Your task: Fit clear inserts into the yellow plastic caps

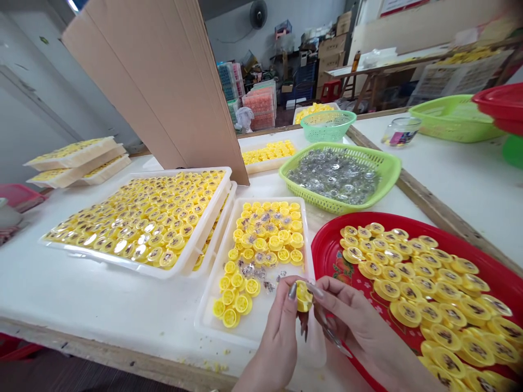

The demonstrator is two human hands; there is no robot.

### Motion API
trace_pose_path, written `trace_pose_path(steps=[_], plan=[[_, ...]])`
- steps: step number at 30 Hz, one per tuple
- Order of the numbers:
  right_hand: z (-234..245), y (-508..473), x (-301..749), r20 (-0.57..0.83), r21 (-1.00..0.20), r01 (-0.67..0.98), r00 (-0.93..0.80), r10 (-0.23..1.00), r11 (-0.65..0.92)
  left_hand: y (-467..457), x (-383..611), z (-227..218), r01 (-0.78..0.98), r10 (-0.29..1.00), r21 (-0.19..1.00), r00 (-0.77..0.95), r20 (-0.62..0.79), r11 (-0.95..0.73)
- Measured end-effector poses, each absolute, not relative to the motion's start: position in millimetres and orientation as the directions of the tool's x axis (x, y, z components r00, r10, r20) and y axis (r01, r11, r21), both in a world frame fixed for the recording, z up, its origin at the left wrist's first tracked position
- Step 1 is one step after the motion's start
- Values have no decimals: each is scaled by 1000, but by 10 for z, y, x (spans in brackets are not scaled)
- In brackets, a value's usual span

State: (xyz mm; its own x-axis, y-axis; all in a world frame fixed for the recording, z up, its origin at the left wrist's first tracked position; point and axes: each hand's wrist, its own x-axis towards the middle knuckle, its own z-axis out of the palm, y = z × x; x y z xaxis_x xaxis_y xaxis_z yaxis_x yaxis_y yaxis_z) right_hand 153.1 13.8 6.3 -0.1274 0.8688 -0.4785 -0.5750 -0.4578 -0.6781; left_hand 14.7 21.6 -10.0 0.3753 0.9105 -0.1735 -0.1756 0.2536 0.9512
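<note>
Between my hands is a small round yellow plastic piece [303, 296], held over the right edge of a white tray [249, 338]. My left hand [281, 332] pinches it from the left. With thumb and fingers closed at its right side, my right hand [355, 318] grips the same piece. Yellow cups [230, 317] and several small clear pieces [268, 286] lie in the white tray. To the right, a red tray [329, 231] bears rows of yellow pieces [427, 286] with dark pictures under shiny tops. My fingers hide part of the held piece.
A lime basket [390, 163] of clear plastic parts stands behind the white tray. Stacked white trays [171, 272] of finished-looking yellow pieces are at left, beside a tall cardboard sheet [163, 81]. A wooden strip [420, 196] runs along the table behind the red tray.
</note>
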Motion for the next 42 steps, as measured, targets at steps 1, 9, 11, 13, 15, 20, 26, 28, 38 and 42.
trace_pose_path(steps=[1,9,11,13,15,20,26,28,38,42], plan=[[57,141,1507,-473,-698,-558,-110,874,-448,210,150,-105,-156,913,956,368,-176,247],[115,129,1474,-424,-784,-448,-120,898,-430,193,119,-111,26,932,986,323,-165,166],[119,117,1465,-409,-803,-429,-108,906,-413,195,114,-76,39,923,986,348,-164,161],[113,109,1450,-391,-831,-396,-82,917,-390,192,112,-46,48,917,989,371,-148,141],[95,105,1442,-365,-869,-334,-64,929,-364,183,111,-34,65,915,993,385,-115,98],[26,118,1548,-309,-927,-183,-122,943,-328,189,94,-69,73,910,994,402,-99,76],[102,190,1754,-275,-956,-58,-167,947,-288,215,42,-129,125,887,979,419,-196,158],[181,215,1771,-222,-975,54,-141,965,-217,201,41,-114,139,868,973,440,-229,186],[149,176,1685,-235,-957,-97,-288,928,-273,172,104,3,121,932,992,362,-11,-35],[93,77,1586,-211,-927,-277,-171,962,-253,186,99,16,141,906,981,420,61,-132]])
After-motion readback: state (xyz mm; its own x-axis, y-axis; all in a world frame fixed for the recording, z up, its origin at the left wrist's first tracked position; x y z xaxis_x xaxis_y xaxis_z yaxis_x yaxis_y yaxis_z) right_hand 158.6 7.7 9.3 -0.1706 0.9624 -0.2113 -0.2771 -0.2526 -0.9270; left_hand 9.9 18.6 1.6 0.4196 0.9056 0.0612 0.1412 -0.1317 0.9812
